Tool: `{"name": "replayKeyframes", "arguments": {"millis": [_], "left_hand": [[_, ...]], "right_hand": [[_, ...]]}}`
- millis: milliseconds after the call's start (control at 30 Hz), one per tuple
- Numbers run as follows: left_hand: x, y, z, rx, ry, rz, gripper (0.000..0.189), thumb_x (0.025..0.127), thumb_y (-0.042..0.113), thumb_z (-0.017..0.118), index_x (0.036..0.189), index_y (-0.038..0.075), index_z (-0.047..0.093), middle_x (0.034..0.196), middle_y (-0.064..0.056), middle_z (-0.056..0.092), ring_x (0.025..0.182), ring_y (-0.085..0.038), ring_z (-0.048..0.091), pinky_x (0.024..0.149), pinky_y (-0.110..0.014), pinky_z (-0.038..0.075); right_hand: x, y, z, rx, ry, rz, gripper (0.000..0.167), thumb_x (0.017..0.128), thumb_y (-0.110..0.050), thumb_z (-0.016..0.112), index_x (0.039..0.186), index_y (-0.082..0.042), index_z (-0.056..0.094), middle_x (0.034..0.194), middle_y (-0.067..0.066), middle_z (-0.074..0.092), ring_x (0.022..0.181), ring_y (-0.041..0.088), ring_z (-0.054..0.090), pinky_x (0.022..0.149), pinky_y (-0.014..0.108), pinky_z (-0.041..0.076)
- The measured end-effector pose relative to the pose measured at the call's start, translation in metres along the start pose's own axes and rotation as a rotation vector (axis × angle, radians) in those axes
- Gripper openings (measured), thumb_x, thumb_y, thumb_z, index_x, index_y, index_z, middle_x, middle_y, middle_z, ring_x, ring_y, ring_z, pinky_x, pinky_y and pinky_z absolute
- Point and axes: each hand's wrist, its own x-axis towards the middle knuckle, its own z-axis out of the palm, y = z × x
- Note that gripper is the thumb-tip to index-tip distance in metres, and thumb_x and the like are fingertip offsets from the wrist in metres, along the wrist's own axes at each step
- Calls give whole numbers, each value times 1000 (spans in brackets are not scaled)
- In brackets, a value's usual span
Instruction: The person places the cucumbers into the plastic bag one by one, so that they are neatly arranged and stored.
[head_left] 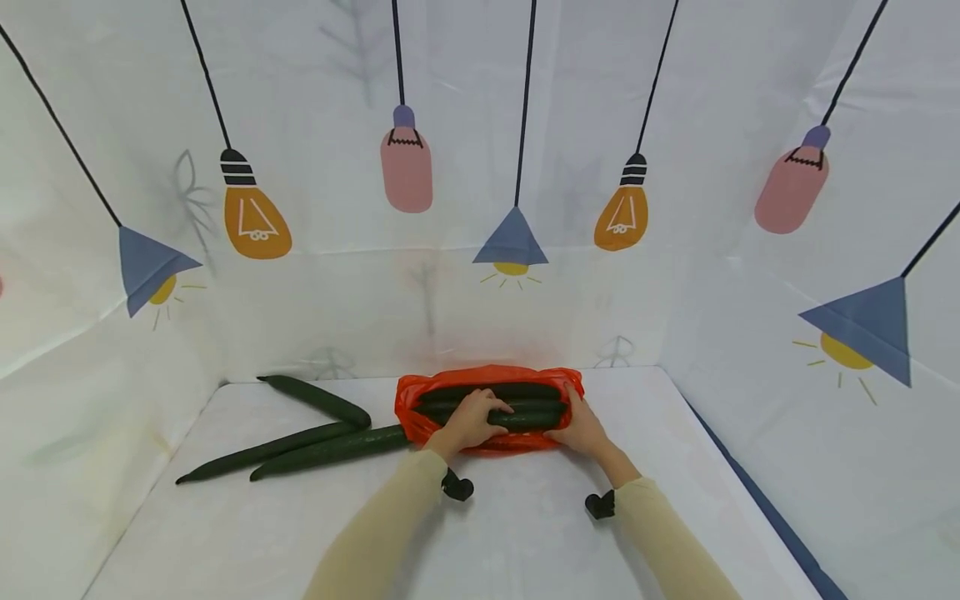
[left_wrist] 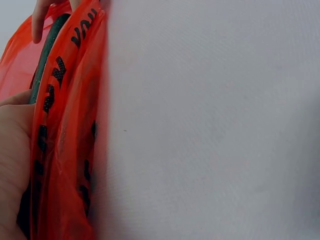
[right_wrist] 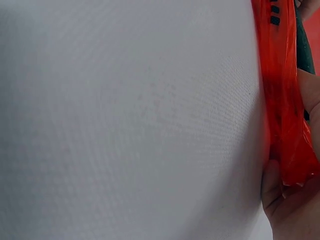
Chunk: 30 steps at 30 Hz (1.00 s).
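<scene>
A red plastic bag (head_left: 517, 372) with black print lies at the back middle of the table, its mouth spread upward. Long green cucumbers (head_left: 528, 419) lie side by side inside it. My left hand (head_left: 471, 423) reaches over the bag's front edge, its fingers bent over the front cucumber. At the bag's right end, my right hand (head_left: 583, 429) holds the red plastic. In the right wrist view, the thumb lies on the inner side, by a cucumber (right_wrist: 304, 47), with a fingertip (right_wrist: 271, 180) low outside the bag. Part of the left fingers is hidden among the cucumbers.
Three loose cucumbers lie left of the bag: one at the back (head_left: 311, 395), one in the middle (head_left: 262, 452) and one in front (head_left: 330, 451) whose right end meets the bag. White curtains (head_left: 337, 292) printed with lamps surround the white table (head_left: 525, 533).
</scene>
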Motion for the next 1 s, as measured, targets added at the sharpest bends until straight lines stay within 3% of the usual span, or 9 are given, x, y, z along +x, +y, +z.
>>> {"name": "replayKeyframes", "arguments": {"millis": [200,433,733,1000], "left_hand": [[-1,-2,-1,17,7,11,31,84,33,77,114,28,72,100,8,54,95,-13,49,89,-32,44],[-1,0,-1,13,-43,-22,31,85,35,76,115,30,72,101,8,53,97,-13,48,89,-31,43],[2,2,-1,45,-44,-4,32,86,35,75,117,30,71,101,8,52,97,-13,48,90,-32,43],[0,5,-3,63,-49,-28,31,87,35,74,117,29,70,105,7,54,100,-14,48,93,-34,42]], "right_hand": [[2,1,3,-1,20,-18,109,76,-24,85,154,-2,12,147,28,33,130,44,37,105,59,30],[1,4,5,1,11,-11,107,76,-25,84,154,-4,13,148,24,34,131,43,36,104,60,31],[-1,4,2,-3,20,-2,108,76,-27,84,154,-4,12,148,26,33,131,44,37,104,60,30],[-1,0,3,-7,5,-10,106,77,-25,83,154,-4,13,147,27,35,129,44,38,104,60,31]]}}
